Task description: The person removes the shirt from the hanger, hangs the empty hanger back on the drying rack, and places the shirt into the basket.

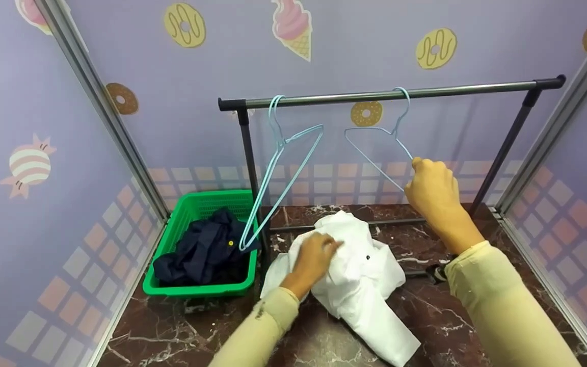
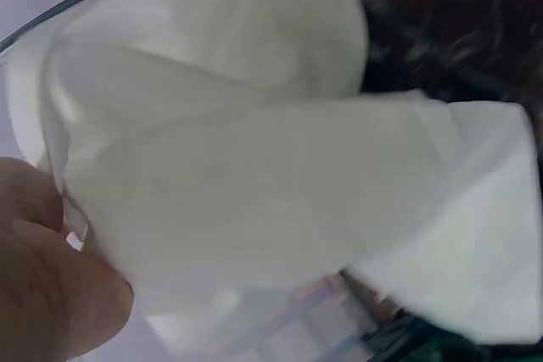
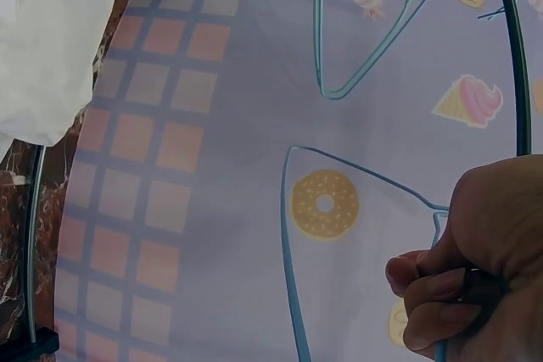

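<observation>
My right hand (image 1: 433, 191) grips one arm of a light blue wire hanger (image 1: 370, 128), whose hook hangs over the rack's bar. In the right wrist view its fingers are curled round the wire. The white shirt (image 1: 359, 285) lies bunched below the rack, one sleeve stretched toward me and a dark button showing. Over its upper left part is my left hand (image 1: 316, 257). The left wrist view shows the thumb and a finger (image 2: 93, 294) pinching the edge of the shirt cloth (image 2: 221, 184). Its other fingers are hidden there.
A clothes rack with a metal bar (image 1: 334, 98) stands at the back. More blue wire hangers (image 1: 265, 186) hang at its left end, reaching down beside a green basket (image 1: 199, 291). Dark navy clothing (image 1: 202, 255) with a yellow button fills the basket. Patterned walls enclose the marbled surface (image 1: 161, 336).
</observation>
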Action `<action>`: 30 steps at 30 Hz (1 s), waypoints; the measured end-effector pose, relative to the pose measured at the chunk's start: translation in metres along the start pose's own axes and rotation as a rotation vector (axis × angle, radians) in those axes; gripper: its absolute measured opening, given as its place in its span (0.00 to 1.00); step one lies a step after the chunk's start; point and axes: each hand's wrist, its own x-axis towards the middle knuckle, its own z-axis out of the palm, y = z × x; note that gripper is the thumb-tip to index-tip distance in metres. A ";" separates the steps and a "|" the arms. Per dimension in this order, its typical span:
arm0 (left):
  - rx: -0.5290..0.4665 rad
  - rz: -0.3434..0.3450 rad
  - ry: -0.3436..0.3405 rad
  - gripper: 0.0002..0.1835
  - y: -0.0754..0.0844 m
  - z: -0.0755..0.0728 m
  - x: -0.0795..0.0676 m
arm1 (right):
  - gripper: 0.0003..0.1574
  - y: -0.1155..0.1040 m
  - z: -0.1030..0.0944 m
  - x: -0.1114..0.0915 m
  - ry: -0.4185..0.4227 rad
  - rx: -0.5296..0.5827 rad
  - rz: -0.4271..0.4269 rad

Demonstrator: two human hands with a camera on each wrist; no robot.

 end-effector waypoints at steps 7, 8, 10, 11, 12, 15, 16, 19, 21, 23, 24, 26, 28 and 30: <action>0.307 -0.064 -0.388 0.57 -0.027 0.039 -0.011 | 0.11 -0.001 -0.001 0.000 -0.010 0.002 -0.004; 0.307 -0.074 -0.413 0.61 -0.031 0.043 -0.013 | 0.10 -0.001 -0.001 0.000 -0.012 0.001 -0.005; 0.295 -0.093 -0.441 0.66 -0.036 0.048 -0.016 | 0.09 0.000 -0.001 0.001 -0.014 0.000 -0.008; 0.293 -0.097 -0.443 0.68 -0.038 0.052 -0.018 | 0.09 0.000 -0.001 0.001 -0.016 0.002 -0.008; 0.282 -0.100 -0.445 0.69 -0.040 0.054 -0.020 | 0.09 0.000 0.000 0.001 -0.017 0.002 -0.008; 0.281 -0.093 -0.428 0.68 -0.043 0.060 -0.023 | 0.12 0.001 0.000 0.001 -0.016 0.003 -0.010; 0.291 -0.082 -0.417 0.67 -0.045 0.063 -0.023 | 0.12 0.001 0.000 0.001 -0.015 0.004 -0.008; 0.335 -0.076 -0.398 0.65 -0.050 0.070 -0.022 | 0.14 0.000 0.001 0.000 -0.014 0.010 -0.001; 0.370 -0.068 -0.373 0.63 -0.054 0.074 -0.021 | 0.15 -0.002 0.001 0.000 -0.016 0.016 0.005; 0.369 -0.071 -0.350 0.61 -0.058 0.077 -0.020 | 0.16 -0.003 0.002 0.000 -0.020 0.022 0.011; 0.352 -0.073 -0.331 0.60 -0.061 0.079 -0.020 | 0.16 -0.004 0.003 0.000 -0.022 0.022 0.011; 0.302 -0.074 -0.297 0.58 -0.065 0.081 -0.019 | 0.15 -0.005 0.004 0.000 -0.019 0.024 0.010; 0.236 -0.079 -0.270 0.54 -0.068 0.084 -0.019 | 0.13 -0.005 0.004 0.000 -0.014 0.028 0.010; 0.180 -0.075 -0.246 0.49 -0.069 0.085 -0.018 | 0.12 -0.004 0.005 0.000 -0.012 0.032 0.011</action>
